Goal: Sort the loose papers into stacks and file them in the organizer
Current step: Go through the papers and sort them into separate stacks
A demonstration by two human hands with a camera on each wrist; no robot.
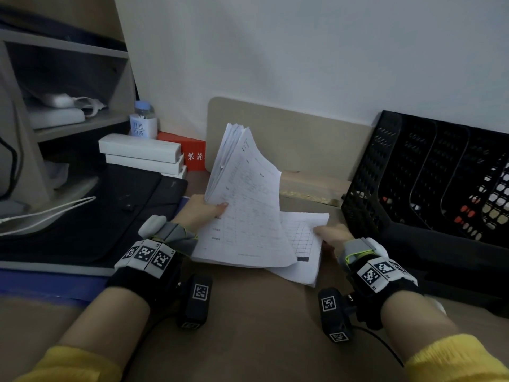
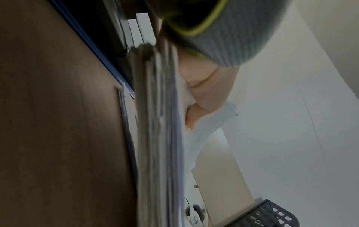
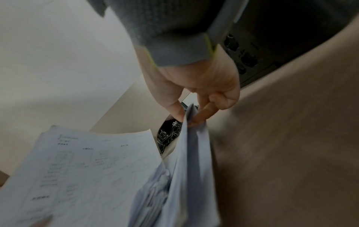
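Observation:
A thick stack of printed papers (image 1: 245, 205) stands tilted up from the brown desk, fanned at its top. My left hand (image 1: 205, 212) grips its left edge, thumb on the front sheet; in the left wrist view the paper edges (image 2: 159, 138) run past the thumb (image 2: 204, 92). A thinner bundle with a printed grid (image 1: 301, 238) lies flatter under and to the right of the stack. My right hand (image 1: 330, 232) pinches its right edge, and in the right wrist view thumb and fingers (image 3: 187, 116) pinch the sheets (image 3: 192, 176). The black mesh organizer (image 1: 429, 183) stands at the right.
At the back left, white boxes (image 1: 140, 154), a red box (image 1: 190, 153) and a bottle (image 1: 143, 119) sit near a shelf unit (image 1: 68, 86). A black mat (image 1: 91, 216) with a white cable (image 1: 46, 210) covers the left. A beige board (image 1: 289, 136) leans on the wall.

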